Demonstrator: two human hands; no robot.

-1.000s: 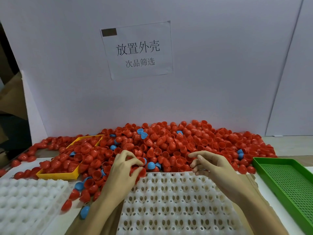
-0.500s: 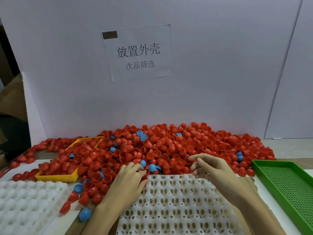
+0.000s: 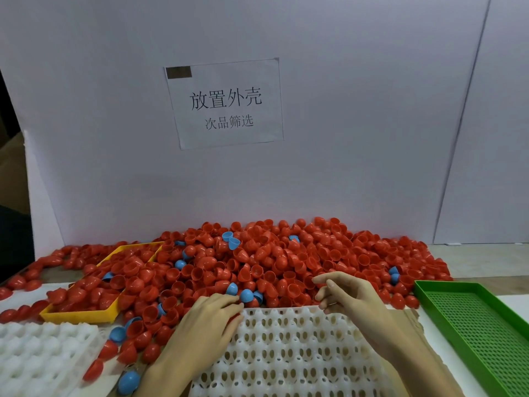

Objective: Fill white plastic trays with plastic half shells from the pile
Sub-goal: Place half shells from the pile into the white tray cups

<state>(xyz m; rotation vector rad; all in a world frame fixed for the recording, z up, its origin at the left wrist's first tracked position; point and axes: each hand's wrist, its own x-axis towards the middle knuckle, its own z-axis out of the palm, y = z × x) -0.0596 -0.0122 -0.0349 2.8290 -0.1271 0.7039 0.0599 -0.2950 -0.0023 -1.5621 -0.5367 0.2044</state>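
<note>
A big pile of red half shells (image 3: pixel 274 262), with a few blue ones (image 3: pixel 246 295) mixed in, lies against the white back board. The white plastic tray (image 3: pixel 289 356) with its rows of cups sits right in front of me. My left hand (image 3: pixel 206 319) lies palm down over the tray's far left corner, its fingers closed over a red half shell (image 3: pixel 235 318) that mostly stays hidden under them. My right hand (image 3: pixel 352 299) hovers at the tray's far edge beside the pile, fingers loosely curled and apart, nothing visible in them.
A second white tray (image 3: pixel 37 356) lies at the near left. A yellow tray (image 3: pixel 80 316) half buried in shells sits behind it. A green perforated tray (image 3: pixel 472 325) stands on the right. Loose red and blue shells are scattered between the two white trays.
My left hand has come down from the pile with a red shell and flattened over the tray's far left corner. My right hand has barely moved.
</note>
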